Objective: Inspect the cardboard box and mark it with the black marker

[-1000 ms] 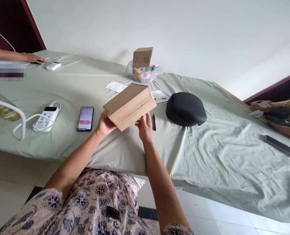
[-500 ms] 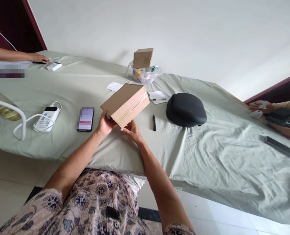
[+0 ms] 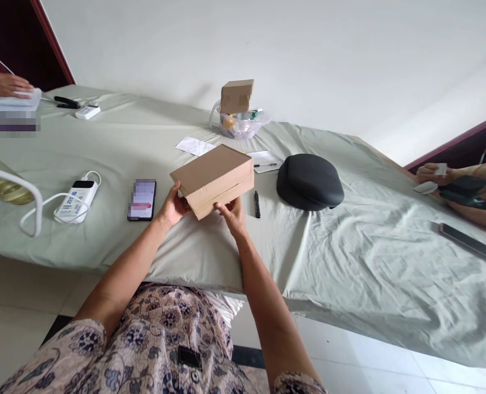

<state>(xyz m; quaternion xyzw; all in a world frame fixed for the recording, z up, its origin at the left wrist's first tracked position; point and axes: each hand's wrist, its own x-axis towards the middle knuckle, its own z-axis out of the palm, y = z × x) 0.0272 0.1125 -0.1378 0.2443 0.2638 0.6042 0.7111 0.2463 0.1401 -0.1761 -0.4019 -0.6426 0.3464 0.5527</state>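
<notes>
I hold a flat brown cardboard box (image 3: pixel 212 176) above the near edge of a table covered with a pale green cloth (image 3: pixel 152 142). My left hand (image 3: pixel 172 207) grips the box's left near corner, thumb on the side and fingers under it. At the near side of the box, my right hand (image 3: pixel 232 214) has its fingers curled up against the bottom edge. The box is tilted, its far end higher. A black pen (image 3: pixel 256 204) lies just right of my right hand.
A phone (image 3: pixel 142 199) and a white power bank (image 3: pixel 75 200) with cable lie to the left. A black oval case (image 3: pixel 310 181) sits to the right. A small box (image 3: pixel 237 96) on a clear bowl (image 3: pixel 243 125) and papers (image 3: pixel 194 145) lie behind. Other people's hands (image 3: pixel 3 85) are at both table ends.
The box has been turned and levelled somewhat. My right hand slid from its right side to the near bottom edge. The person at far left lifted a hand off the table.
</notes>
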